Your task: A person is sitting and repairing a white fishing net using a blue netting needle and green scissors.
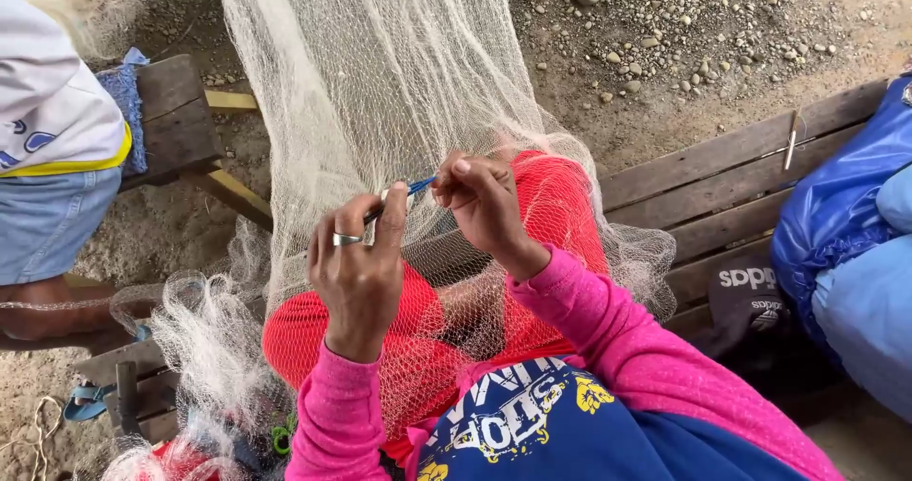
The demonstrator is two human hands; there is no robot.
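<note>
We work outdoors, seated over bare ground (pixel 655 111) of packed grey-brown dirt; further off it is scattered with small stones and gravel. A weathered wooden bench (pixel 722 191) of dark planks runs off to our right, and a thin wooden stick-like tool (pixel 790 141) lies on its far plank. Beside it rests a bulky blue plastic bag (pixel 836 206), with a black cloth item (pixel 755 301) tucked against the planks below it.

A pale, fine-meshed fishing net (pixel 370 82) hangs down from above the view and spreads across our lap, over the red trousers (pixel 560 206), then bunches in a frothy heap (pixel 204 348) near our left knee.

Our left hand (pixel 359 272), wearing a silver ring (pixel 347 240), has its fingers closed around a slim blue netting needle (pixel 418 187), pinched between thumb and forefinger with the blue tip poking out toward the other hand. Our right hand (pixel 480 206) is curled shut, fingertips pinching a bit of the net mesh just beside the needle's tip. Both hands sit close together, above the knees, with the net between them and under them.

On our left another person (pixel 52 158) in a white shirt and denim shorts sits on a second dark bench (pixel 176 115) with a yellow-painted brace, a blue cloth (pixel 125 101) under them. A blue sandal (pixel 90 403) lies in the dirt near the lower left.
</note>
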